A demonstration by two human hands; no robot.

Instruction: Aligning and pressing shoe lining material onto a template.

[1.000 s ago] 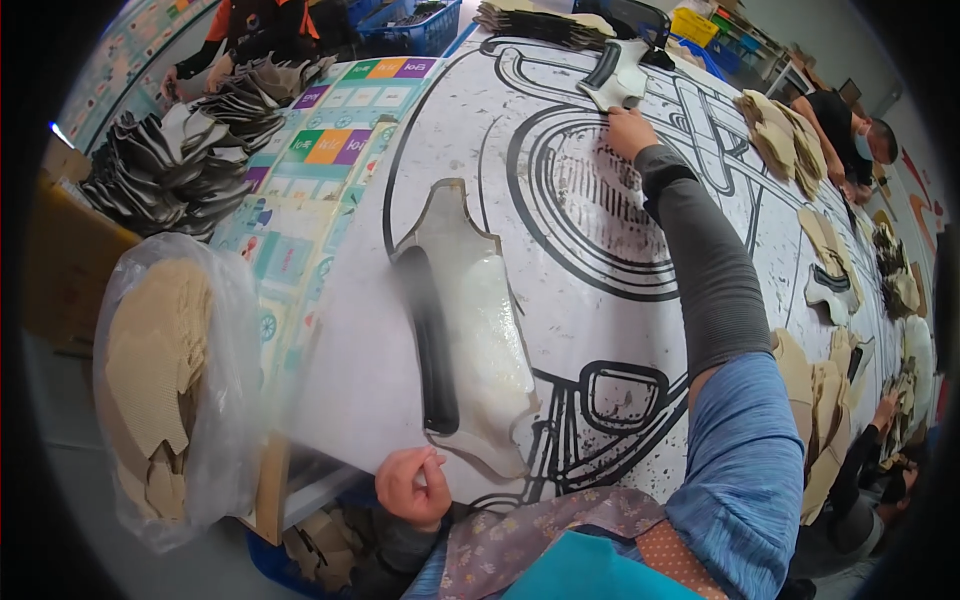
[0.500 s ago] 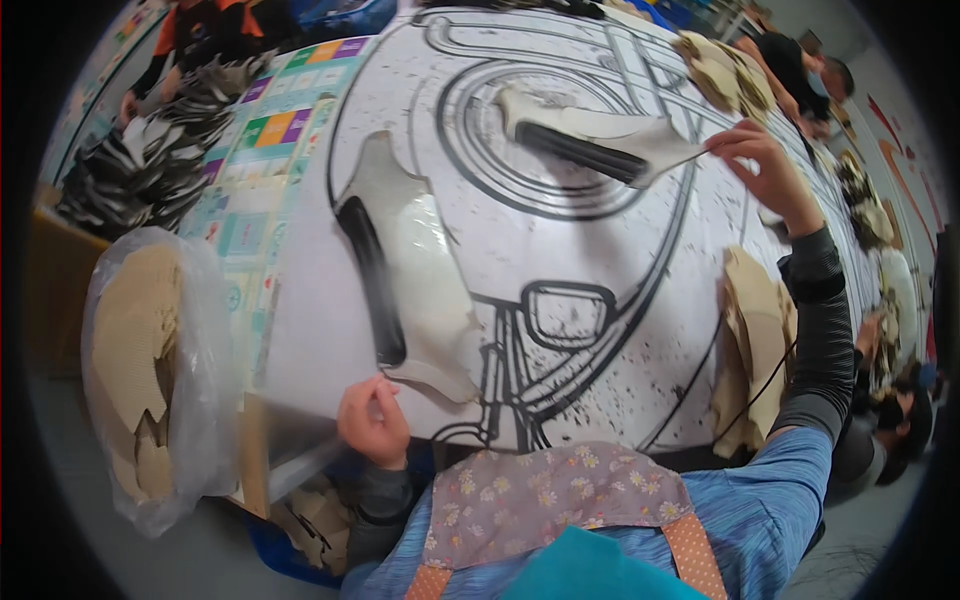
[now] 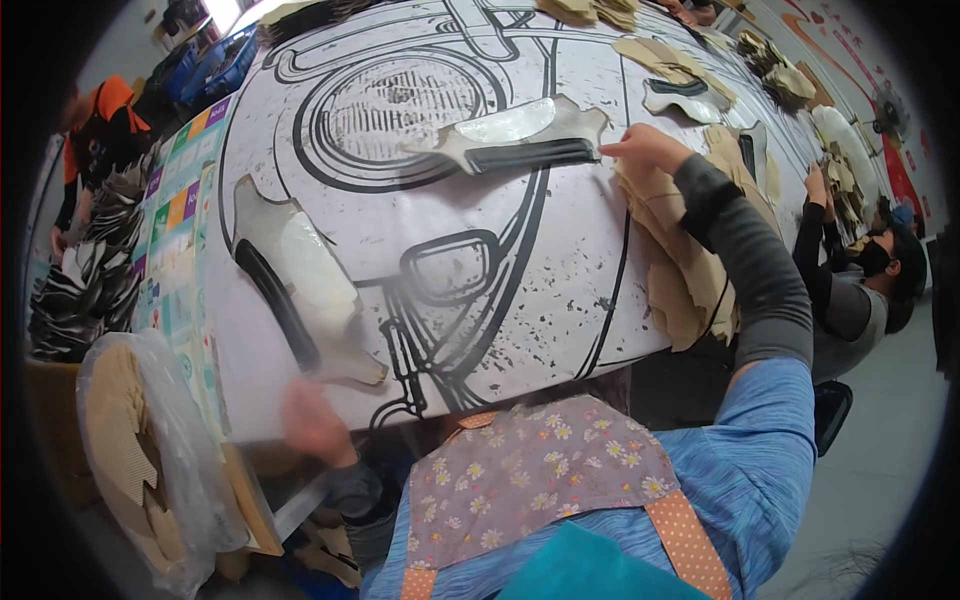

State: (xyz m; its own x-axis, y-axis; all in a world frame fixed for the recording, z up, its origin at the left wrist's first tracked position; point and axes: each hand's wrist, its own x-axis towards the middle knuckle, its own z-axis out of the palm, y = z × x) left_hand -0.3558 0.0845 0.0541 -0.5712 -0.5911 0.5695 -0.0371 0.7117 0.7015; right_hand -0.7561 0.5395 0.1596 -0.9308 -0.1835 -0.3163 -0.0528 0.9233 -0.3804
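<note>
My right hand [image 3: 648,148] reaches across the table, its fingers pinched on the right end of a pale grey cut sheet piece [image 3: 520,122] with a padded black strip along its near edge. Whether this piece lies flat or is slightly raised, I cannot tell. A similar grey piece [image 3: 306,250], with a glossy pale patch and a black strip on its left side, lies at the left of the table. Close below that piece's near end is my left hand [image 3: 316,418], blurred by motion, its fingers not clear.
Stacked tan cut pieces [image 3: 675,280] lie at the table's right edge. A clear plastic bag of tan pieces [image 3: 120,440] stands at the left. Dark pieces [image 3: 95,270] are heaped at far left near a person in orange [image 3: 120,105]. Another person [image 3: 880,270] works at right.
The view has turned, shifting the table scene leftward. My right hand and its piece are farther left in the picture. My left hand has moved left and is now blurred.
</note>
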